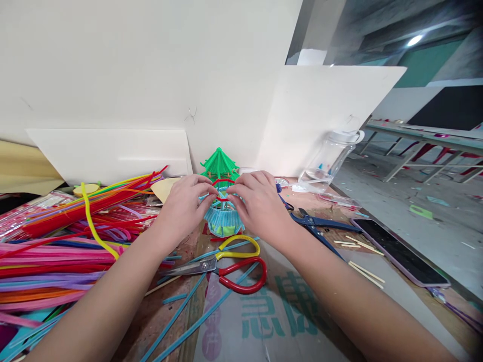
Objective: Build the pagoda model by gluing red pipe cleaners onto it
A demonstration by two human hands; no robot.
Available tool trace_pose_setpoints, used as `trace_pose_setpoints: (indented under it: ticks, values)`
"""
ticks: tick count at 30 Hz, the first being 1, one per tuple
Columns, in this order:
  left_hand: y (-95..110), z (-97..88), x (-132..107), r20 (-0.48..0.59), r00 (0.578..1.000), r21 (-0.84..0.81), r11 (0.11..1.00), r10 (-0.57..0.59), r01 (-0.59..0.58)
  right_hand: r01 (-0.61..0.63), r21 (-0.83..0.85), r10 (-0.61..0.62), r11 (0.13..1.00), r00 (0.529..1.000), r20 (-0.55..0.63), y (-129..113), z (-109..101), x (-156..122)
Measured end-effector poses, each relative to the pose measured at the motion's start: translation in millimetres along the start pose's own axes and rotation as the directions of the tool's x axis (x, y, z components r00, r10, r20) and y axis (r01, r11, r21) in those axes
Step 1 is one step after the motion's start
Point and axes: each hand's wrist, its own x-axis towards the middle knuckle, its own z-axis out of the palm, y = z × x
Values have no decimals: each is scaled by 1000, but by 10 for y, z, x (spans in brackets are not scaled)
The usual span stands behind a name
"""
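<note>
Left hand [188,198] and right hand [260,203] pinch red loop [223,180] from opposite sides, probably steadying its shape; whether loop encircles green-roofed model [219,165], cannot tell. Model stands near surface's [309,201] far edge. Scissors [211,265] lie just nearer, handles rightward, presumably for quick pickup.

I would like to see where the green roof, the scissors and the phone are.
Green roof [219,164], head view: front slope.
Scissors [208,265], head view: blade near pivot.
Phone [400,252], head view: screen.
</note>
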Motion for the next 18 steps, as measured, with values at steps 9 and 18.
trace_pose_setpoints:
  ticks: [9, 18]
  values:
    - [86, -19, -6, -91, 996, 2, 1000, 5, -5, -428, 400, 216, 811, 853, 475, 472, -435, 28]
    - [235, 94, -47, -130, 989, 63, 996, 76, -68, -611, 540, 126, 578, 721, 681, 487, -33, -17]
